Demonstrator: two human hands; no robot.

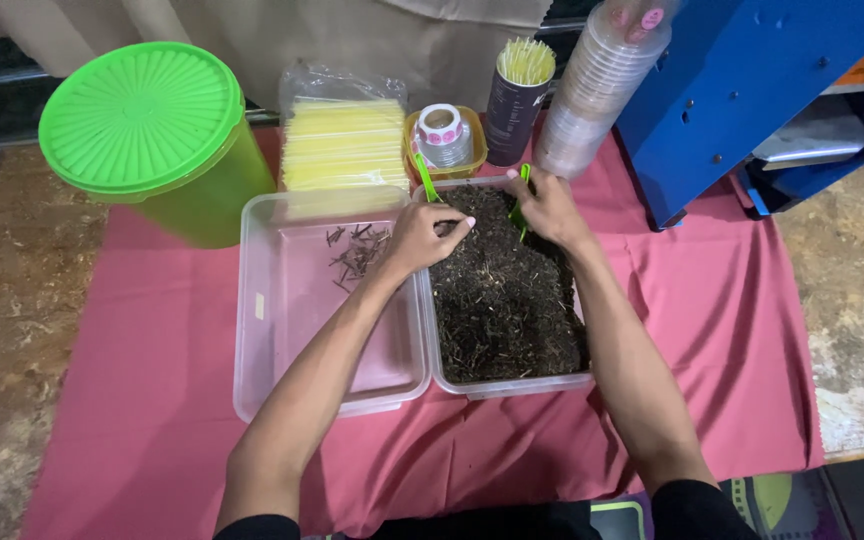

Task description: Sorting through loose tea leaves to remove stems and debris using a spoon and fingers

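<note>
Two clear plastic trays sit side by side on a red cloth. The right tray (508, 384) is full of dark dried leaf matter (502, 300). The left tray (282, 330) holds only a small heap of dark twigs (357, 252) at its far end. My left hand (420, 236) rests over the wall between the trays, fingertips pinched at the edge of the dark matter. My right hand (549, 205) is at the far end of the right tray, closed on a green scoop (520, 205). A second green utensil (425, 178) leans at the tray's far left corner.
A lime-green lidded bucket (157, 140) stands at the far left. Behind the trays are a bag of yellow sticks (344, 140), a small yellow tub with a tape roll (442, 135), a dark cup of sticks (514, 100) and stacked clear cups (597, 90). A blue machine (752, 90) stands at right.
</note>
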